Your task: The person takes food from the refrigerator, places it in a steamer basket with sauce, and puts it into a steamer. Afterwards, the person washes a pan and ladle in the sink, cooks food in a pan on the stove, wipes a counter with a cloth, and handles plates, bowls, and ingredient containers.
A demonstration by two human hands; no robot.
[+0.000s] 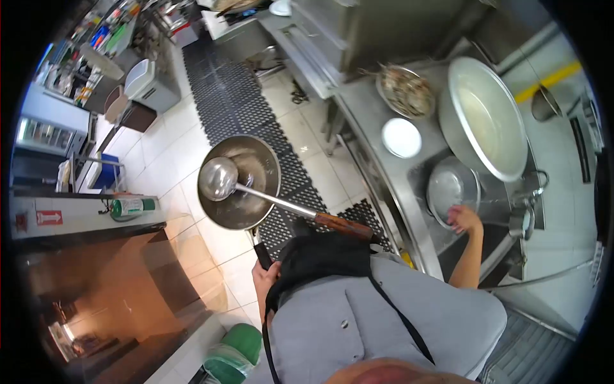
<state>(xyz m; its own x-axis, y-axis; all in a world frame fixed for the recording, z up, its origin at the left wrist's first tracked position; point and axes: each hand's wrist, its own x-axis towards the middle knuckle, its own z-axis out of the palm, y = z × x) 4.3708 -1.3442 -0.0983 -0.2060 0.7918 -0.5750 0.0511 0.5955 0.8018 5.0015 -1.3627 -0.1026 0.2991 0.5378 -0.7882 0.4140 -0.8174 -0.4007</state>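
Note:
My left hand (pixel 265 276) is wrapped round the black handle of a wok (pixel 220 221), which hangs over the floor in front of me. Inside the wok rests a ladle (pixel 220 179) with a steel bowl. Its long shaft crosses the rim, and its wooden grip (pixel 345 226) lies against my black apron (pixel 326 256). Over the sink to the right, my right hand (pixel 465 219) reaches to the near rim of a metal bowl (pixel 453 185), fingers slightly apart and curled. Whether the fingertips touch that rim, I cannot tell.
A large pale basin (pixel 452 96) stands tilted beside the faucet (pixel 540 182). Shrimp-like food fills a bowl (pixel 416 115) near a white round lid or plate (pixel 401 137). A black perforated mat (pixel 224 96) runs along the tiled floor. A green bin (pixel 240 345) stands behind left.

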